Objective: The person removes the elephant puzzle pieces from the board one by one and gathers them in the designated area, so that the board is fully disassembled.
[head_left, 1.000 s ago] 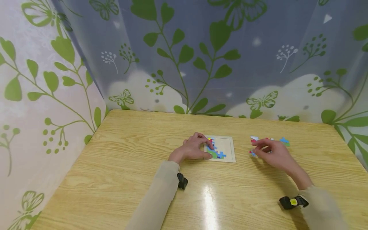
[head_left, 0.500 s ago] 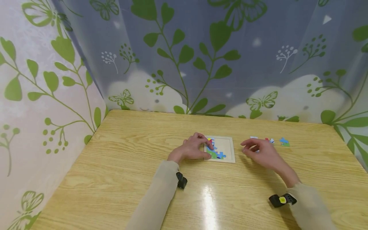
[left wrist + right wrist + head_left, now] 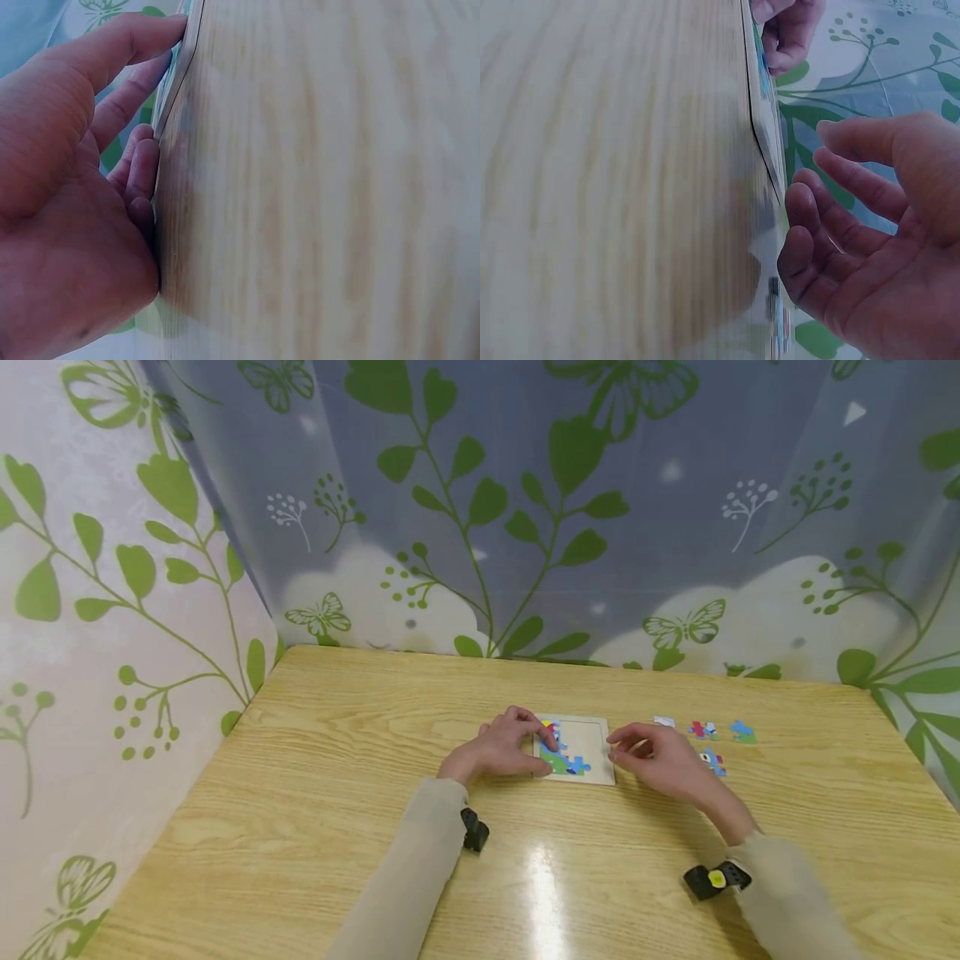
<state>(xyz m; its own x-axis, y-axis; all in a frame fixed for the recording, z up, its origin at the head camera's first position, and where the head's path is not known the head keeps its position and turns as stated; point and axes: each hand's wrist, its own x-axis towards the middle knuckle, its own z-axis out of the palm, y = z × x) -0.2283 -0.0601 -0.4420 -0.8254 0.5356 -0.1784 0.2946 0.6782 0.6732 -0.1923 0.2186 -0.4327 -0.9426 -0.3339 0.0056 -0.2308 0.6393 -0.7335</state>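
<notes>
A square wooden puzzle tray (image 3: 600,760) lies on the table, with joined jigsaw pieces (image 3: 566,765) filling its left and near side. My left hand (image 3: 502,747) steadies it at the left edge, thumb and index finger on top and the other fingers bent against the side in the left wrist view. At the tray's right edge hovers my right hand (image 3: 660,762), thumb and index finger bent toward each other. No piece shows between those fingertips in the right wrist view (image 3: 877,217). A blue piece with an eye (image 3: 712,762) lies just behind this hand.
Beyond the right hand lie more loose pieces: a white one (image 3: 663,722), a red and white one (image 3: 703,729) and a blue-green one (image 3: 742,732). A leaf-patterned curtain (image 3: 480,527) hangs along the back edge of the wooden table (image 3: 337,710).
My right hand has moved left from over the loose pieces to the tray's right edge, uncovering the piece with the eye. My left hand and the tray have stayed in place.
</notes>
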